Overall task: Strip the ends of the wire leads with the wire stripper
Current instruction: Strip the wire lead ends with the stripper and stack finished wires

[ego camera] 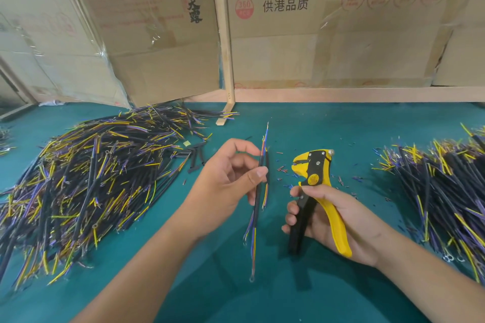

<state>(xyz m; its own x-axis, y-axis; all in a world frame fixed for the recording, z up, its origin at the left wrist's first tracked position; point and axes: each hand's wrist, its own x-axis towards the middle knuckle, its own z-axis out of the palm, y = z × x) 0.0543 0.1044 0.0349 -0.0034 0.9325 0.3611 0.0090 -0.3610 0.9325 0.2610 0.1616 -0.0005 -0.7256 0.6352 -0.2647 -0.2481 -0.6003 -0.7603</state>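
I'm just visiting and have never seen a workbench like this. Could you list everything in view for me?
wire stripper: one, yellow and black, in the right hand, head pointing away.
cable piece: one, black sheath with coloured leads at both ends, held upright in the left hand.
left cable pile: one big heap, black, yellow and purple, left on the mat.
right cable pile: one heap, same colours, at the right edge.
insulation scraps: many tiny bits, red and blue, around the stripper.
mat: one, teal, covering the bench.
cardboard boxes: several, brown, behind the bench.
wooden post: one, pale, between boxes.
left hand: pinches the cable.
right hand: grips the handles.
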